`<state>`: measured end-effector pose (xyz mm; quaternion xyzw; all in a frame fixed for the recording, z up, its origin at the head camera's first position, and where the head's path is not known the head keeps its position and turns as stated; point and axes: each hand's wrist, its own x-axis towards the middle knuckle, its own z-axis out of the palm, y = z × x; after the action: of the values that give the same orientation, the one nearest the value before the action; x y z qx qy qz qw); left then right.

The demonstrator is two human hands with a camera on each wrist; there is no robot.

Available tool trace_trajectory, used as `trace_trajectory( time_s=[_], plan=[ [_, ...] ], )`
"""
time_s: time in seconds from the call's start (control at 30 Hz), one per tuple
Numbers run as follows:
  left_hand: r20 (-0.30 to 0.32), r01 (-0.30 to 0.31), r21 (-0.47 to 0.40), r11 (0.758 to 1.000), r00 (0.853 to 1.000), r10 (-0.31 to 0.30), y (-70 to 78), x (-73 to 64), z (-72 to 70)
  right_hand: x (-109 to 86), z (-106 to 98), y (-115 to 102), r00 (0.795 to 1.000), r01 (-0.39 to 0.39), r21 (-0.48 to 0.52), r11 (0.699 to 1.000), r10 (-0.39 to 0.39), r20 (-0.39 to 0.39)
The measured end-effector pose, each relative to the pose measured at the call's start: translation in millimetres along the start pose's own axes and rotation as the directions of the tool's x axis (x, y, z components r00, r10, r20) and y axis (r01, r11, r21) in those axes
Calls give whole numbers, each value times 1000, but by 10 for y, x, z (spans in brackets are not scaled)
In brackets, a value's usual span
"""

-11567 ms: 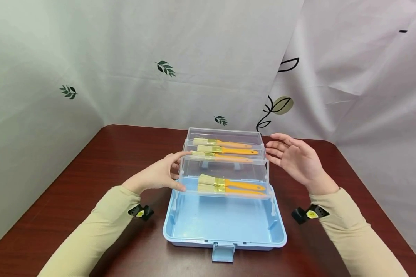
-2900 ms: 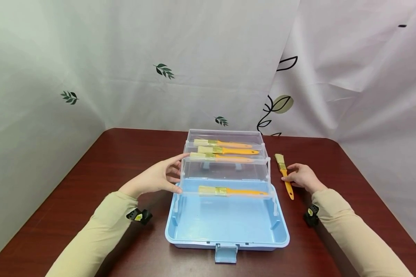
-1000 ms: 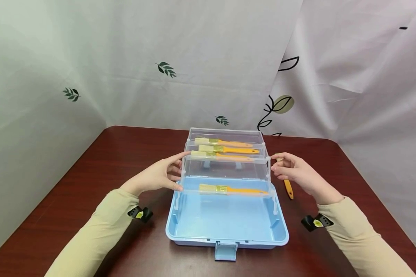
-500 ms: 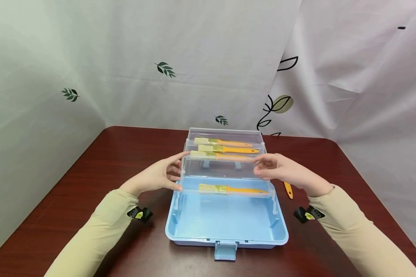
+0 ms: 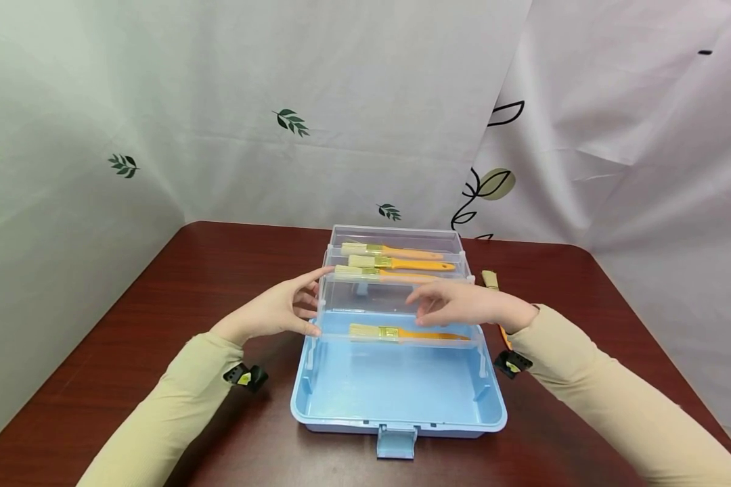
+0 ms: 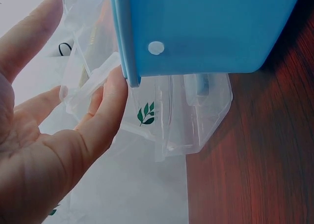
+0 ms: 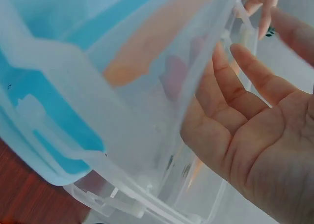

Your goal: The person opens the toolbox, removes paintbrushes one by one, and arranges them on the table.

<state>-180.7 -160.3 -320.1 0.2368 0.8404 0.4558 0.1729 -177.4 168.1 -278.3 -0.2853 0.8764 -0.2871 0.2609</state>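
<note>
A light-blue toolbox stands open with clear plastic trays raised in tiers. My left hand spans the left end of the front tray, index finger at its back and thumb at its front edge. One yellow-handled paintbrush lies in that tray. Close above its handle hovers my right hand, fingers loosely bent and holding nothing; the palm shows in the right wrist view. Several more paintbrushes lie in the tiers behind. Another paintbrush rests on the table, partly hidden by my right arm.
The toolbox's latch hangs at its front. Under everything is a dark red-brown wooden table. A white curtain with leaf prints closes off the back and sides.
One of two paintbrushes in the front tray has moved to the table on the right. My right hand let it go and came left over the tray; my left hand stays put.
</note>
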Motion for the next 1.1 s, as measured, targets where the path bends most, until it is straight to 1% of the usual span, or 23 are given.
trace_trajectory(
  time_s=[0.1,0.23,0.37,0.5,0.6,0.73,0.8,1.1],
  plan=[
    [1,-8,2,1000,1000,8,-7,-1,-2,37,16,-8,1000,16,-22,1000,-16,11],
    [-1,4,-2,1000,1000,-4,-2,2,3,82,35,-2,999,31,-33,999,-30,29],
    [2,-1,-4,1000,1000,1,-8,4,6,128,52,13,999,17,-25,1000,-16,50],
    [3,-27,9,1000,1000,27,-20,3,12,165,59,32,998,4,-18,1000,-3,66],
    [2,-32,18,999,999,32,-20,-3,12,187,51,47,997,-1,-9,1000,1,76],
    [0,-2,3,1000,1000,2,-8,-6,9,200,42,57,996,-9,10,1000,9,84],
    [0,2,1,1000,1000,-2,-1,-7,7,204,46,61,996,-8,12,1000,7,86],
    [-8,24,-5,1000,1000,-24,3,0,8,218,67,54,994,24,-69,997,-17,107]
  ],
)
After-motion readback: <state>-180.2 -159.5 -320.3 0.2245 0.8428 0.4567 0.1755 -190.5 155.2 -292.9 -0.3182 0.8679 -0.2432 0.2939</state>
